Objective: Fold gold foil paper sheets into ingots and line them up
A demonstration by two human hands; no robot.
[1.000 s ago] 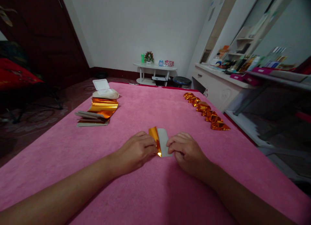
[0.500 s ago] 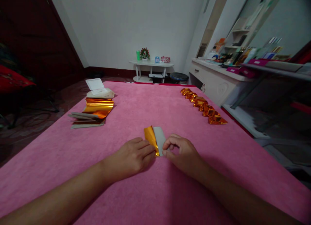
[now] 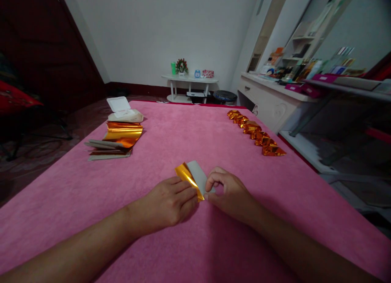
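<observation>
A small sheet of foil paper [image 3: 193,175], gold on one side and white on the other, lies partly folded on the pink cloth [image 3: 189,132] in front of me. My left hand [image 3: 166,203] presses on its gold left edge with fingers closed together. My right hand [image 3: 229,191] pinches its near right corner between thumb and forefinger. Both hands rest on the cloth with the sheet between them.
A stack of gold foil sheets [image 3: 117,140] and an open white box [image 3: 124,109] lie at the far left. A row of several folded gold pieces [image 3: 255,132] runs along the far right edge. Beyond are a white side table [image 3: 189,85] and a dresser [image 3: 271,99].
The foil sheet has turned, its far end swinging left. My right hand has gone from lying on the sheet to pinching its corner. My left hand has shifted slightly nearer.
</observation>
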